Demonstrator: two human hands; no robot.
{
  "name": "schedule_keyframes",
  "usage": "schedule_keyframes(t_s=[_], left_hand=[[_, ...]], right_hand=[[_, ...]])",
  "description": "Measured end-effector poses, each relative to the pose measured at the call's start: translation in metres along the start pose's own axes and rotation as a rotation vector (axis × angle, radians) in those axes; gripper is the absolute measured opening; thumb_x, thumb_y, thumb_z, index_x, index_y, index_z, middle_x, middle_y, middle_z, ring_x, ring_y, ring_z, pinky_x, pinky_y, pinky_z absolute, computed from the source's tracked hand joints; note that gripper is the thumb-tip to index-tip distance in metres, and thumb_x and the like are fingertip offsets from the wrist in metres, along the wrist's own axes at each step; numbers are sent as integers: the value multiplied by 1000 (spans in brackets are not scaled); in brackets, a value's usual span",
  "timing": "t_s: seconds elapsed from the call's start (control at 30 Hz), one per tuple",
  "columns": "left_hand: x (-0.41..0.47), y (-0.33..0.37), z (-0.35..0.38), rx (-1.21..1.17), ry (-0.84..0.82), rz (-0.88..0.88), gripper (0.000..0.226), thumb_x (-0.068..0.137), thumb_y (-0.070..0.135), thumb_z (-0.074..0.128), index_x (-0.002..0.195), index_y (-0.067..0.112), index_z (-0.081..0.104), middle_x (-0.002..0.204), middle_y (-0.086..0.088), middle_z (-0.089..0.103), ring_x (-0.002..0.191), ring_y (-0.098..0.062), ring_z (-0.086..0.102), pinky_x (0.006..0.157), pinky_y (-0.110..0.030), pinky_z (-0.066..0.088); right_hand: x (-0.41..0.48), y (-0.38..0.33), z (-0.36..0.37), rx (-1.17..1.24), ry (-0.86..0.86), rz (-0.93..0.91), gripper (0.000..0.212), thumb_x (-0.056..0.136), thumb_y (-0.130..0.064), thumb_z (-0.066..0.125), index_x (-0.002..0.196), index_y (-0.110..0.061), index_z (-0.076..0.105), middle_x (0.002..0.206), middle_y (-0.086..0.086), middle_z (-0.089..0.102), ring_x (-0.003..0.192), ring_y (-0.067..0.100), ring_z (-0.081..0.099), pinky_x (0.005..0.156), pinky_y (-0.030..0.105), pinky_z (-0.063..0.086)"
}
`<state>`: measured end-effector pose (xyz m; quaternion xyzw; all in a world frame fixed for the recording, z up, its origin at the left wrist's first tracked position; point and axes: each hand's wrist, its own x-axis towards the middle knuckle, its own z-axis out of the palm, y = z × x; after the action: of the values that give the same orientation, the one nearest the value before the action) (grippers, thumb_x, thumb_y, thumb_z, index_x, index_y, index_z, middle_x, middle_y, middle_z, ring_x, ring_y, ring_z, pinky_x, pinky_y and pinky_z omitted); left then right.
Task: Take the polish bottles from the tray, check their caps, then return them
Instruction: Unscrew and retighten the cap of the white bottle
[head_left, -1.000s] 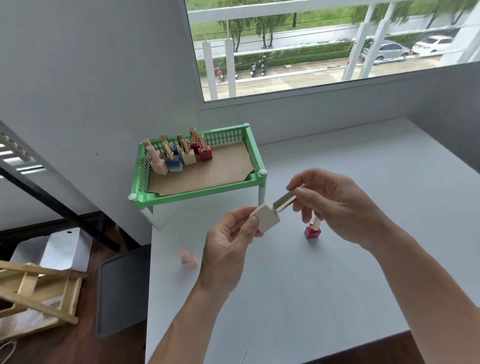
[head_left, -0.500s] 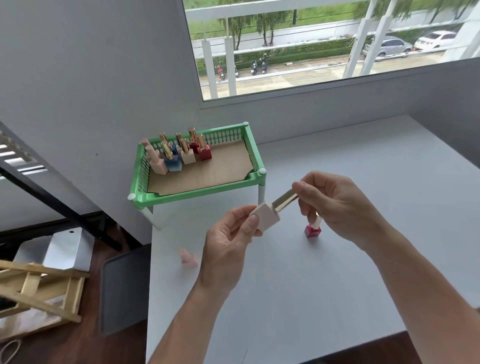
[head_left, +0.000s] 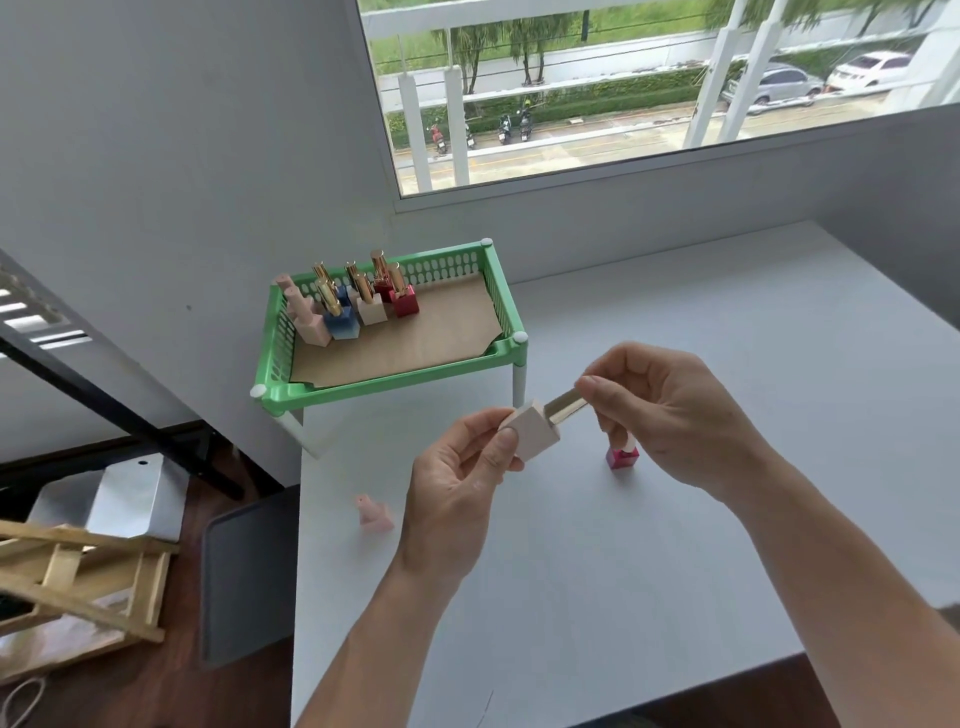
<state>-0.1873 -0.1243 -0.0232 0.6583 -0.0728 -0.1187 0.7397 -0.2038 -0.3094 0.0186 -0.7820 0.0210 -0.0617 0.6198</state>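
Observation:
My left hand (head_left: 457, 483) grips the square beige body of a polish bottle (head_left: 532, 434) held tilted over the white table. My right hand (head_left: 670, 415) pinches that bottle's gold cap (head_left: 563, 405). A magenta bottle (head_left: 622, 457) stands on the table, partly behind my right hand. A small pink bottle (head_left: 374, 513) lies on the table left of my left hand. The green tray (head_left: 384, 389) on white legs stands at the back left, with several bottles (head_left: 358, 306) clustered in its far left corner.
The white table (head_left: 675, 597) ends at its left edge beside a dark floor with a grey bin (head_left: 244, 577) and wooden frames (head_left: 78, 577). A window and grey walls border the back.
The hands and the beige bottle stay almost where they were; my right fingers have shifted slightly along the gold cap. The view has tilted a little.

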Motion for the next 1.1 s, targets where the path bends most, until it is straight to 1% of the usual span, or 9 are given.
schedule_keyframes(t_s=[0.1, 0.23, 0.4, 0.5, 0.57, 0.67, 0.8, 0.97, 1.1], left_hand=[[-1, 0, 2, 7, -8, -2, 29, 74, 36, 60, 96, 19, 69, 74, 12, 71, 65, -1, 61, 61, -12, 46], [0, 0, 2, 2, 0, -2, 31, 73, 36, 60, 97, 18, 68, 73, 12, 71, 64, -1, 60, 59, -12, 45], [-1, 0, 3, -5, 0, 5, 31, 73, 35, 61, 97, 17, 68, 74, 11, 72, 64, -1, 61, 60, -12, 46], [1, -1, 4, -12, 6, 5, 29, 74, 34, 61, 97, 17, 69, 72, 10, 71, 64, -2, 60, 60, -11, 45], [2, -1, 3, -13, 8, 8, 30, 74, 34, 61, 97, 17, 69, 73, 10, 71, 64, -2, 60, 60, -11, 45], [2, -2, 2, -14, 11, 6, 28, 73, 36, 61, 94, 20, 69, 75, 11, 72, 64, -3, 60, 60, -12, 46], [2, -3, 3, -21, 12, 16, 29, 74, 34, 62, 96, 17, 69, 74, 10, 72, 63, -3, 61, 59, -12, 46], [2, -6, 4, -4, -8, 26, 31, 74, 34, 62, 98, 15, 68, 75, 8, 73, 65, -3, 63, 61, -12, 46], [3, -11, 5, -18, -7, 17, 26, 73, 32, 64, 95, 19, 68, 79, 8, 73, 71, -6, 64, 68, -17, 51]], right_hand=[[-1, -1, -1, -12, 31, 10, 28, 72, -47, 66, 72, -19, 64, 54, -1, 58, 47, 19, 52, 51, 30, 43], [-2, -1, -3, 59, -32, -7, 3, 86, -18, 64, 84, -16, 66, 59, -1, 61, 49, 17, 54, 52, 21, 43], [-2, -1, -1, -29, 57, -3, 31, 74, -49, 64, 69, -18, 61, 52, -1, 57, 46, 19, 52, 50, 31, 44], [-2, -1, -2, 15, -3, -27, 6, 86, -25, 63, 88, -20, 65, 61, -2, 61, 49, 16, 56, 52, 20, 43], [-1, 0, -2, -7, -6, -32, 6, 87, -17, 62, 82, -18, 65, 56, -4, 59, 48, 16, 53, 52, 24, 44], [0, 1, -1, -55, 27, -16, 18, 84, -27, 64, 68, -21, 62, 47, -7, 53, 44, 17, 46, 48, 32, 42], [1, 2, -1, -49, 31, -29, 13, 86, -23, 64, 74, -18, 63, 54, -4, 59, 47, 16, 55, 49, 21, 43], [0, 5, -1, -80, 66, -35, 16, 86, -23, 64, 70, -20, 61, 47, -7, 53, 43, 15, 46, 46, 33, 43], [-3, 13, -1, -15, 64, -4, 7, 86, -28, 65, 81, -24, 65, 56, -7, 59, 46, 15, 54, 49, 26, 45]])
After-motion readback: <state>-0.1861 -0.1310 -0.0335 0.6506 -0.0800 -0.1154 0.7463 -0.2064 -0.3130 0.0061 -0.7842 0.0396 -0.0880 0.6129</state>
